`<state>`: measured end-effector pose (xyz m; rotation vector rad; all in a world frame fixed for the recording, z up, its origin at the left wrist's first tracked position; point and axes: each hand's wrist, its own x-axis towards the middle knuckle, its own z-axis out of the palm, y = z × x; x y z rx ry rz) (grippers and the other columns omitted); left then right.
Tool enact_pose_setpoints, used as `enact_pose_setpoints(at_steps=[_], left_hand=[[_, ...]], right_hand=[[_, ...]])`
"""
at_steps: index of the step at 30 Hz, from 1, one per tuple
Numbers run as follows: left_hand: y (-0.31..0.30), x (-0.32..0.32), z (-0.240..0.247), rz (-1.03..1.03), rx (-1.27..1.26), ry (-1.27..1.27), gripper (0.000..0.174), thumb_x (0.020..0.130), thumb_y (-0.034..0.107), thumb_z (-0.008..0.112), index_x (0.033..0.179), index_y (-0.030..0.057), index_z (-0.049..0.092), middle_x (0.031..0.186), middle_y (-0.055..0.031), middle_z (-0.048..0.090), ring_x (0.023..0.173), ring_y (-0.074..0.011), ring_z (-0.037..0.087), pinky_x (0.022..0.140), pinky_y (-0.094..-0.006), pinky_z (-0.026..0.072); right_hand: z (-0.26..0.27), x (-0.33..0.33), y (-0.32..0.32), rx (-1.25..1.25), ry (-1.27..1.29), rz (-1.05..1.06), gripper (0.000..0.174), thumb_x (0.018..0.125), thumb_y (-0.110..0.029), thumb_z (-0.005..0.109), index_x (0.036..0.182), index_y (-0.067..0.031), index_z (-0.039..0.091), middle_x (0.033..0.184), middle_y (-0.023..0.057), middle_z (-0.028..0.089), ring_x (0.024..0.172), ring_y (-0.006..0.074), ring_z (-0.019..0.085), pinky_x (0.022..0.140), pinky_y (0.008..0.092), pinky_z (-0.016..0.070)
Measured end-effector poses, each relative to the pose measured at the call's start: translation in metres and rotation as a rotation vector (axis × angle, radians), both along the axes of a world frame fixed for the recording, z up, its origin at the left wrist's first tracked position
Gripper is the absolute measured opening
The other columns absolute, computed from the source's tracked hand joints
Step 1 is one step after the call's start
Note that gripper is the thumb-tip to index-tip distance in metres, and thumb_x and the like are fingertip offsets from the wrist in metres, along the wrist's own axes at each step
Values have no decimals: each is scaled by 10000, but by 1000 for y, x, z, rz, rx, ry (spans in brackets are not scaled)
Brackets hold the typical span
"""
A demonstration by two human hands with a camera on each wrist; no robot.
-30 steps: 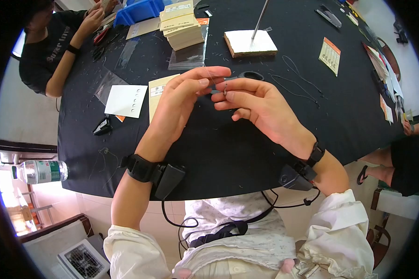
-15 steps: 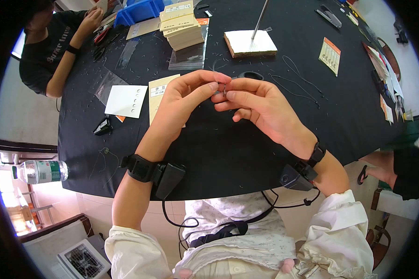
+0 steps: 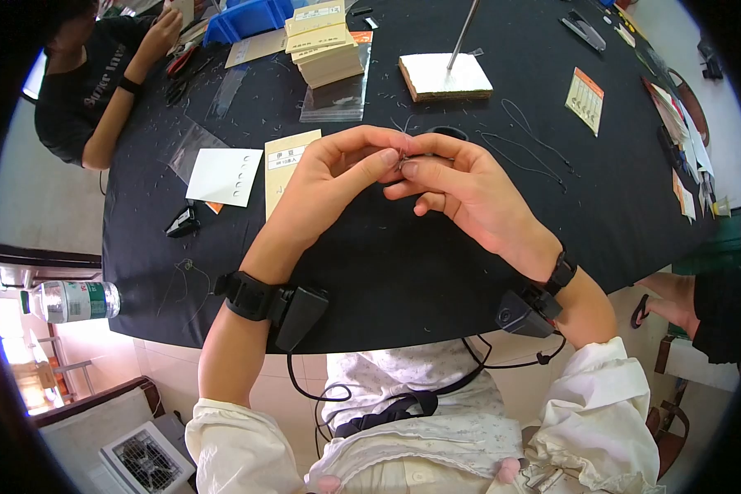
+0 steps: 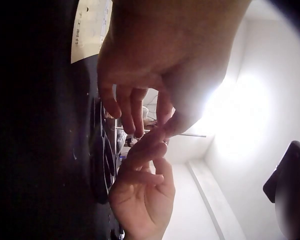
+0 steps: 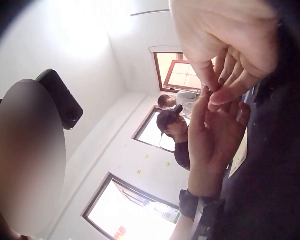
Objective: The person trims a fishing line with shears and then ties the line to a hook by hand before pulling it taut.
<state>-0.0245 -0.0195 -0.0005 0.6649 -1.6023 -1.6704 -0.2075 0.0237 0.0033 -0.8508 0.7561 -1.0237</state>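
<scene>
Two hands [image 3: 329,181] [image 3: 473,189] together, pinching one tiny blurred piece [image 3: 402,160], one white card [image 3: 212,177], one bottle [image 3: 72,302]

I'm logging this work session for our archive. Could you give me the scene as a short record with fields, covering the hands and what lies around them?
Surface: black tablecloth
Left hand: thumb and forefinger pinch at the small thin thing
Right hand: fingertips against the left's, pinching the same thing
Held: small thin thing, mostly hidden by fingers
Left of hands: tan packet, white card
Right of hands: dark cords
Beyond hands: stacked tan packets, white-topped block with upright metal rod
</scene>
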Motion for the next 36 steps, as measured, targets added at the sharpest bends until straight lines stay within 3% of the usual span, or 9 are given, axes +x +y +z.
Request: enact_pose_setpoints(at_steps=[15, 17, 21, 23, 36], left_hand=[[0, -1, -1, -7, -10, 15, 136, 879, 159, 553, 953, 58, 604, 1083, -67, 586, 945, -117, 559, 832, -254, 451], [0, -1, 1, -2, 50, 47, 153, 871, 120, 568, 981, 17, 599, 1006, -58, 602, 921, -113, 563, 839, -241, 447], [0, -1, -3, 33, 66, 66, 168, 879, 135, 560, 992, 17, 599, 989, -50, 606, 914, -107, 563, 823, -230, 446], [-1, 0, -4, 46, 106, 23, 150, 903, 167, 514, 955, 45, 584, 1113, -87, 572, 949, -122, 558, 828, -252, 456], [-1, -1, -10, 38, 175, 205, 187, 913, 181, 508, 1014, 38, 575, 1139, -117, 543, 978, -162, 562, 841, -285, 467]], right_hand=[[-3, 0, -1, 32, -16, 9, 241, 862, -104, 579, 1083, -12, 553, 977, 103, 636, 856, 188, 653, 644, 225, 518], [-2, 0, -1, 29, 1, 3, 237, 862, -100, 577, 1081, -12, 555, 990, 108, 635, 856, 185, 653, 647, 222, 519], [-1, 0, -1, 24, 3, 10, 230, 860, -95, 577, 1073, -9, 556, 995, 124, 635, 856, 185, 652, 647, 218, 524], [1, 0, -1, 14, 6, 10, 227, 858, -94, 580, 1067, -9, 556, 994, 140, 636, 855, 187, 653, 645, 215, 528], [-1, -1, -1, -59, -77, 19, 143, 860, -72, 574, 991, -18, 553, 983, 147, 635, 876, 200, 647, 695, 238, 530]])
